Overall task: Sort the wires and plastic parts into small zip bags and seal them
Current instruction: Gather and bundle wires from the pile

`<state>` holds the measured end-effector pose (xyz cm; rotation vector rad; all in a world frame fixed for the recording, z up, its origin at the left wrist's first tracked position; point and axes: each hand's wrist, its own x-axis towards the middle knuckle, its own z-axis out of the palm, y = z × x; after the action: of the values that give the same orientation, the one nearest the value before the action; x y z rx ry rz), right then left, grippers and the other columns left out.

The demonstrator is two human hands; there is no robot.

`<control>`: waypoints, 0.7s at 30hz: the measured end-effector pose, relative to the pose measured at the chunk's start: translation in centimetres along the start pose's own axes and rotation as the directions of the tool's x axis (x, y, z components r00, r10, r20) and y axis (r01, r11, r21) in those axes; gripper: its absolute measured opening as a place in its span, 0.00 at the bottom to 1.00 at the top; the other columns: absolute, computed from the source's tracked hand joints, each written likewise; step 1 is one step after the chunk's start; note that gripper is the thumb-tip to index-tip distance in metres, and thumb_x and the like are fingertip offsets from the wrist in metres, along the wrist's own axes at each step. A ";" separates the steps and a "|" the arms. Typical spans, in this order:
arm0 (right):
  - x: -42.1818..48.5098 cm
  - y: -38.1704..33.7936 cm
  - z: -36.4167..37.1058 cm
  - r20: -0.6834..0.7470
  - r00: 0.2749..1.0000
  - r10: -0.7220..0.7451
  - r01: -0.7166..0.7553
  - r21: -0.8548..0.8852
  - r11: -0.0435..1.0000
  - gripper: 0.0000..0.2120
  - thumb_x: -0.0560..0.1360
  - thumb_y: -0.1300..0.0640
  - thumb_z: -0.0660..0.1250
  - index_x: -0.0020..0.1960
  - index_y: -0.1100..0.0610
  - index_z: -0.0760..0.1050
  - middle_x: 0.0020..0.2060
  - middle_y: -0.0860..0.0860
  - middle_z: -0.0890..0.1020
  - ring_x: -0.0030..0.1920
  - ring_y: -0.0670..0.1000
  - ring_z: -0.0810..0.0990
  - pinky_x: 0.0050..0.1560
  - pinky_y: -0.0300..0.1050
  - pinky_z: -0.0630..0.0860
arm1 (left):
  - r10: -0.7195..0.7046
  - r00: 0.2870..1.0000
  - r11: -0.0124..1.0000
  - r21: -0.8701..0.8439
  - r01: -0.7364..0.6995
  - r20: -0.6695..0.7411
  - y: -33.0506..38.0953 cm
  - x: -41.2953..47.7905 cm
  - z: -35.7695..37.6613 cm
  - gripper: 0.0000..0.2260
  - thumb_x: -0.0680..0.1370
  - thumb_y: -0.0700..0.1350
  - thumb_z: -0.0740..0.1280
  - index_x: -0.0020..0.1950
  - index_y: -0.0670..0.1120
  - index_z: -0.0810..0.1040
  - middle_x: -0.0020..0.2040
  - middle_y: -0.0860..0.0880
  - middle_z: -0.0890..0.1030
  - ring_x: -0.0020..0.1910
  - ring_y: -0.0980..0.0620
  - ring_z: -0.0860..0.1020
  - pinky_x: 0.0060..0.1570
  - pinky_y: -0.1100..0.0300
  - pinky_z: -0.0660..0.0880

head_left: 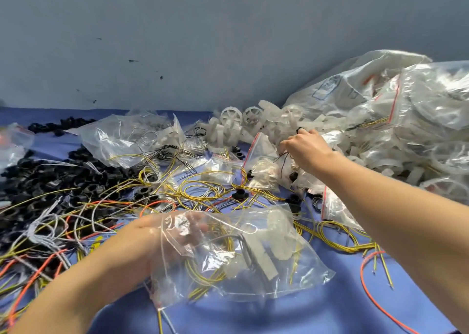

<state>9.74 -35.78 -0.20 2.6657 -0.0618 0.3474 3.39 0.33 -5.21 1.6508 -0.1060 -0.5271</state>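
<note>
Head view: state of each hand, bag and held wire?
clear zip bag: unsealed, mouth round the left wrist, holds yellow wires and white plastic parts.
left hand: inside the clear zip bag, grip unclear through the plastic.
right hand: reached to the far pile, fingers pinch a thin black wire.
black wire: hangs from the right hand.
red-strip zip bag: open or sealed, cannot tell.

**Two bare arms reach in, hands well apart**

The left forearm [88,278] enters from 7 o'clock. The left hand [185,234] sits toward 6 o'clock, its fingers blurred behind a clear bag [266,257], grip unclear. The right forearm [393,206] stretches from 4 o'clock toward 1 o'clock. There the right hand [304,148], fingers curled, pinches a thin black wire [281,167].
</note>
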 end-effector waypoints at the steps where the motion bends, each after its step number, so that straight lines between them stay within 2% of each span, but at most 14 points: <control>1: -0.2 0.1 -0.4 -0.034 0.999 -0.008 0.009 0.016 1.000 0.17 0.77 0.66 0.63 0.60 0.48 0.77 0.55 0.47 0.82 0.57 0.54 0.74 0.54 0.48 0.66 | -0.013 1.000 0.999 -0.040 0.014 0.004 0.0 -0.2 -0.2 0.13 0.79 0.30 0.59 0.61 0.33 0.77 0.58 0.32 0.80 0.60 0.33 0.77 0.61 0.41 0.74; 3: -0.7 0.1 -1.7 -0.145 0.989 -0.028 0.035 0.046 0.998 0.15 0.77 0.65 0.63 0.60 0.50 0.77 0.54 0.48 0.83 0.56 0.55 0.75 0.56 0.49 0.66 | -0.035 0.999 0.995 -0.094 0.032 -0.028 0.3 -0.8 -0.6 0.13 0.76 0.28 0.61 0.59 0.33 0.78 0.55 0.32 0.81 0.55 0.35 0.80 0.54 0.45 0.79; 4: -0.9 -0.1 -2.5 -0.232 0.972 -0.034 0.050 0.061 0.997 0.15 0.78 0.64 0.64 0.61 0.51 0.77 0.54 0.49 0.83 0.56 0.55 0.76 0.59 0.49 0.66 | -0.042 0.998 0.994 -0.105 0.038 -0.044 0.6 -1.0 -0.6 0.13 0.74 0.28 0.63 0.56 0.35 0.81 0.52 0.34 0.83 0.49 0.38 0.83 0.47 0.50 0.82; 6: -1.4 -0.8 -4.8 -0.409 0.912 -0.033 0.074 0.087 0.993 0.16 0.78 0.63 0.64 0.64 0.52 0.77 0.53 0.51 0.83 0.56 0.57 0.76 0.65 0.51 0.65 | -0.023 0.992 0.997 -0.073 0.014 -0.121 0.7 -1.5 -0.6 0.14 0.74 0.26 0.61 0.52 0.37 0.82 0.42 0.39 0.85 0.35 0.45 0.82 0.32 0.61 0.80; 7: -1.7 -1.3 -6.1 -0.471 0.882 -0.018 0.083 0.118 0.989 0.16 0.78 0.62 0.65 0.65 0.52 0.77 0.52 0.51 0.83 0.57 0.57 0.77 0.67 0.51 0.64 | 0.012 0.975 0.999 -0.028 -0.018 -0.223 0.7 -1.5 -0.7 0.14 0.76 0.26 0.58 0.51 0.37 0.82 0.37 0.41 0.84 0.30 0.47 0.80 0.28 0.62 0.78; 8: -2.1 -2.2 -7.5 -0.515 0.857 0.013 0.092 0.179 0.980 0.16 0.78 0.61 0.65 0.65 0.52 0.77 0.52 0.51 0.83 0.57 0.57 0.78 0.67 0.50 0.63 | 0.086 0.936 0.996 0.055 -0.071 -0.341 0.6 -1.5 -0.8 0.15 0.77 0.28 0.56 0.51 0.38 0.80 0.34 0.44 0.83 0.30 0.48 0.79 0.29 0.61 0.78; 9: -2.7 -3.2 -8.9 -0.539 0.840 0.066 0.107 0.283 0.953 0.16 0.79 0.60 0.65 0.65 0.51 0.77 0.52 0.50 0.83 0.56 0.56 0.78 0.66 0.48 0.64 | 0.204 0.870 0.975 0.176 -0.138 -0.450 0.5 -1.5 -1.0 0.14 0.79 0.31 0.56 0.52 0.41 0.79 0.35 0.46 0.82 0.33 0.46 0.80 0.35 0.56 0.79; 11: -4.6 -5.9 -11.4 -0.523 0.827 0.206 0.164 0.575 0.801 0.16 0.78 0.60 0.66 0.65 0.52 0.77 0.51 0.51 0.84 0.53 0.55 0.81 0.59 0.48 0.72 | 0.497 0.661 0.853 0.457 -0.253 -0.562 0.5 -1.9 -1.2 0.11 0.81 0.39 0.58 0.56 0.49 0.77 0.42 0.49 0.83 0.44 0.44 0.80 0.48 0.50 0.76; 13: -6.9 -8.6 -13.0 -0.499 0.823 0.273 0.247 0.746 0.619 0.16 0.76 0.61 0.66 0.63 0.52 0.78 0.50 0.51 0.85 0.50 0.52 0.82 0.52 0.47 0.76 | 0.714 0.471 0.696 0.598 -0.396 -0.519 1.2 -2.7 -0.9 0.11 0.81 0.48 0.59 0.62 0.54 0.75 0.52 0.52 0.80 0.50 0.49 0.77 0.52 0.51 0.73; 14: -8.0 -9.8 -13.5 -0.496 0.824 0.276 0.281 0.779 0.560 0.16 0.76 0.61 0.67 0.62 0.52 0.79 0.50 0.51 0.85 0.49 0.49 0.83 0.52 0.45 0.76 | 0.786 0.406 0.617 0.637 -0.462 -0.466 1.6 -3.1 -0.6 0.14 0.81 0.52 0.58 0.66 0.56 0.72 0.57 0.53 0.76 0.54 0.52 0.76 0.55 0.52 0.72; 16: -9.5 -11.5 -13.8 -0.463 0.852 0.245 0.320 0.830 0.457 0.15 0.76 0.61 0.68 0.62 0.53 0.80 0.49 0.50 0.86 0.47 0.45 0.82 0.51 0.40 0.76 | 0.881 0.326 0.470 0.709 -0.525 -0.343 2.7 -3.6 0.6 0.18 0.81 0.57 0.56 0.71 0.58 0.69 0.66 0.54 0.71 0.64 0.57 0.70 0.64 0.57 0.67; 18: -10.1 -12.7 -13.8 -0.399 0.903 0.158 0.324 0.876 0.357 0.14 0.77 0.63 0.68 0.61 0.54 0.81 0.48 0.50 0.86 0.48 0.43 0.82 0.51 0.36 0.75 | 0.929 0.301 0.353 0.761 -0.544 -0.216 3.1 -3.7 1.6 0.20 0.81 0.58 0.56 0.72 0.58 0.67 0.71 0.54 0.67 0.69 0.58 0.65 0.68 0.64 0.60; 21: -10.1 -13.3 -13.3 -0.338 0.941 0.028 0.320 0.911 0.261 0.13 0.78 0.65 0.66 0.60 0.57 0.81 0.46 0.51 0.87 0.49 0.42 0.83 0.53 0.35 0.76 | 0.929 0.353 0.296 0.804 -0.516 -0.115 2.8 -3.3 2.6 0.20 0.81 0.54 0.57 0.73 0.54 0.69 0.74 0.50 0.66 0.69 0.47 0.66 0.67 0.51 0.63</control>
<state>-1.79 -18.12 3.06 3.7384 0.7743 0.9870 0.11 -1.33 -1.76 2.0928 -0.7001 0.9619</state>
